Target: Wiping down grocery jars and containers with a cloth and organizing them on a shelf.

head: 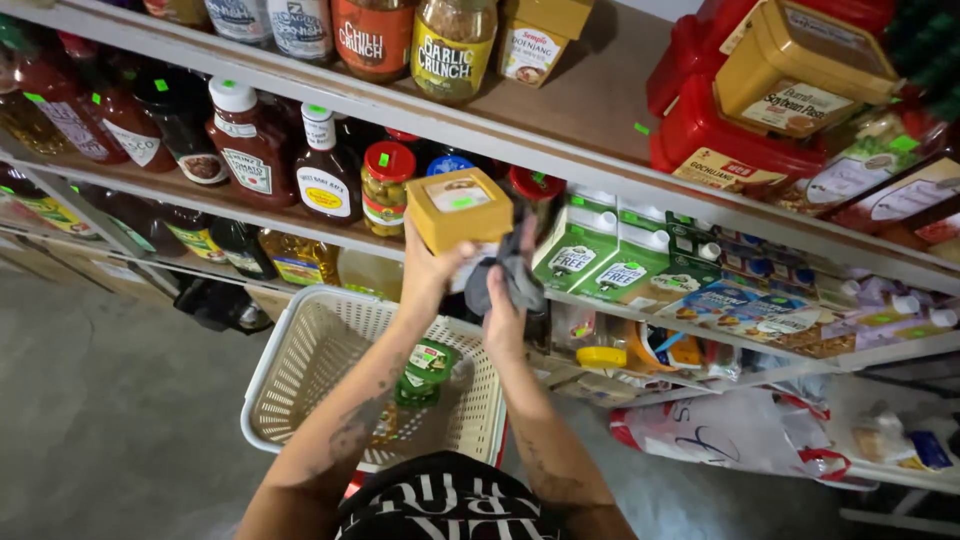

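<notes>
The left hand closes its fingers on the yellow-lidded tub, rigid, likely moderately heavy, best gripped at its sidewalls, held before the shelf; the right hand pinches a soft grey cloth.

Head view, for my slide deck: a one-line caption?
Left hand holds a yellow lidded tub while right hand holds a grey cloth above a cream plastic basket.

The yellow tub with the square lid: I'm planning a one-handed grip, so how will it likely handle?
The yellow tub looks like rigid plastic, so it probably won't flex. The left hand alone supports it from below, suggesting moderate weight. Its flat, boxy sides shouldn't roll, but smooth plastic may slip; the right hand holds a grey cloth against it.
</notes>
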